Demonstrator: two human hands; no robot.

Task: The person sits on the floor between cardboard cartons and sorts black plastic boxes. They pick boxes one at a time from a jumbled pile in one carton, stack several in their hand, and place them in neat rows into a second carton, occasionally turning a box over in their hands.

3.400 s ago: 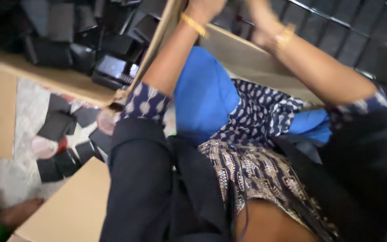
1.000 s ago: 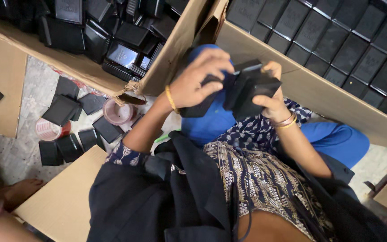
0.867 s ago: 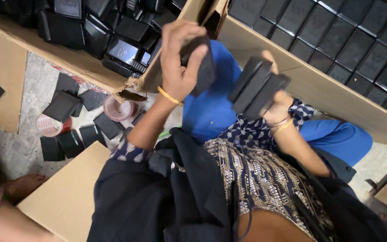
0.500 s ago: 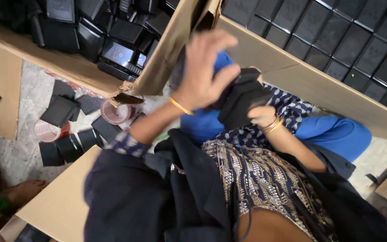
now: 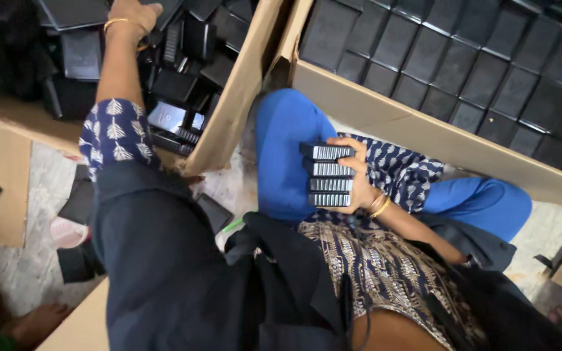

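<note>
A stack of black ribbed cases point(image 5: 328, 175) is held against the lap in the closed grip of the right hand point(image 5: 358, 179). The left hand point(image 5: 133, 14) is stretched into the cardboard box of loose black cases point(image 5: 183, 71); its grip cannot be told. Another case is being fetched; next, a firm pinch and alignment on the stack are called for.

Over a patterned tunic in brown and cream she wears a loose black jacket, and short navy sleeves with a white leaf print show past it. Bright blue trousers cover the legs. Each wrist carries gold bangles, one by the left hand point(image 5: 133, 14) and a pair by the right hand point(image 5: 358, 184)
</note>
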